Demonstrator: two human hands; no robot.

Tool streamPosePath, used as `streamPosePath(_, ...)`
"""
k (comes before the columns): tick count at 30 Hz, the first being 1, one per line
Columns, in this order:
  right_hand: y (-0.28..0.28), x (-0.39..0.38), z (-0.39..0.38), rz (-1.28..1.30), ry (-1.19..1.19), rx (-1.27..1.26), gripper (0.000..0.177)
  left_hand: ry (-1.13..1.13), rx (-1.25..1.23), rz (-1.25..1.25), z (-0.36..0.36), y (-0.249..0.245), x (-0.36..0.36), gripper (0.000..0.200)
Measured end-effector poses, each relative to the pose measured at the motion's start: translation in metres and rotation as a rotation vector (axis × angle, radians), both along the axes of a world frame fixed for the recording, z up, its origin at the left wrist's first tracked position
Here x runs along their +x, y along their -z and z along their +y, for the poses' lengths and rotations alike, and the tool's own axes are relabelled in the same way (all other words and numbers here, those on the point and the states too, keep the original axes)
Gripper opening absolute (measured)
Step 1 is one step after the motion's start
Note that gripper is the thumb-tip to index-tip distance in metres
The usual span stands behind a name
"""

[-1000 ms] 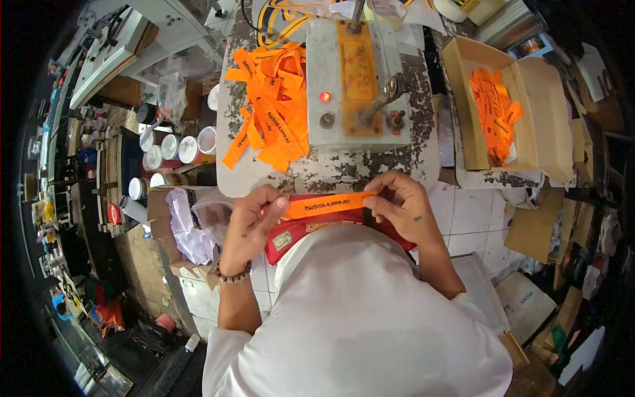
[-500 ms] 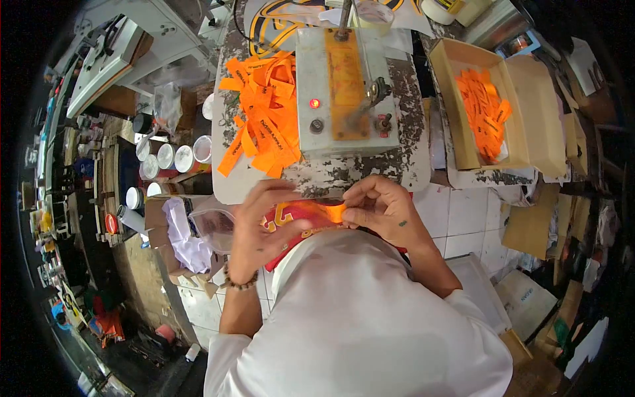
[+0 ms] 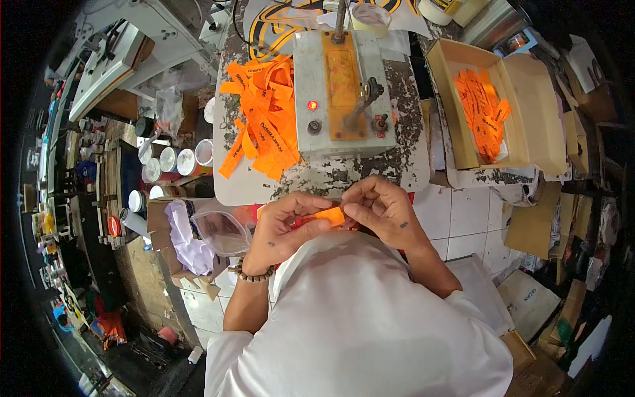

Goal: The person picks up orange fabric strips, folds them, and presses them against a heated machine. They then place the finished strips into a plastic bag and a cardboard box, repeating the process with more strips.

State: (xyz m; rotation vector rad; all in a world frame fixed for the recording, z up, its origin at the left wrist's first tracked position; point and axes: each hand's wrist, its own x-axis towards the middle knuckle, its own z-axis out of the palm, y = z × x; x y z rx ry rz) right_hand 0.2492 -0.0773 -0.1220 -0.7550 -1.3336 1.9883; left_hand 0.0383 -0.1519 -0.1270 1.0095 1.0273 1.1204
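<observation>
In the head view, your hands meet close to your chest, just below the near edge of the surface. Your left hand and right hand both pinch the orange strip between thumb and fingertips. It looks folded short, though I cannot tell how neatly.

On the surface, a loose pile of strips lies just left of the press machine, whose red lamp is lit. Nothing lies under its lever, as far as I can see. To the right, the cardboard box holds a smaller heap of strips.

Judging by the two heaps, you are partway through, with the larger share still loose.
</observation>
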Motion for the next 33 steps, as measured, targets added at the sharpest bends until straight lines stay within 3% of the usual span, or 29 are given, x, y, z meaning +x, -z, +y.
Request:
streamPosePath(8, -0.013, 0.0, -0.005, -0.011, 0.018, -0.003, 0.018, -0.027, -0.041, -0.018, 0.001, -0.018, 0.003, 0.025)
streamPosePath(9, -0.019, 0.003, -0.005, -0.12, 0.015, 0.123, 0.017, -0.025, -0.027, -0.012, 0.001, -0.027, 0.002, 0.025)
streamPosePath(11, -0.037, 0.003, 0.0, -0.224, 0.019, 0.264, 0.016, -0.032, 0.068, 0.179, 0.003, -0.052, 0.002, 0.023)
streamPosePath(13, -0.069, 0.002, 0.004, -0.096, 0.023, 0.435, 0.015, -0.056, 0.172, 0.182, 0.014, -0.082, 0.002, 0.018)
streamPosePath(17, -0.126, -0.006, 0.034, 0.069, 0.086, 0.837, 0.011, -0.09, 0.692, 0.41, 0.05, -0.141, -0.007, 0.017)
streamPosePath(20, -0.159, -0.015, 0.065, 0.055, 0.227, 0.925, 0.009, -0.18, 0.765, 0.531, 0.076, -0.179, -0.006, 0.018)
streamPosePath(24, -0.174, -0.026, 0.111, 0.028, 0.211, 0.685, 0.008, -0.271, 0.56, 0.396, 0.128, -0.191, -0.004, 0.017)
streamPosePath(26, -0.164, -0.031, 0.13, -0.005, 0.185, 0.596, 0.007, -0.165, 0.44, 0.289, 0.154, -0.173, -0.015, 0.021)
streamPosePath(33, -0.136, -0.037, 0.153, 0.03, 0.157, 0.481, 0.008, -0.203, 0.384, 0.193, 0.172, -0.146, -0.015, 0.019)
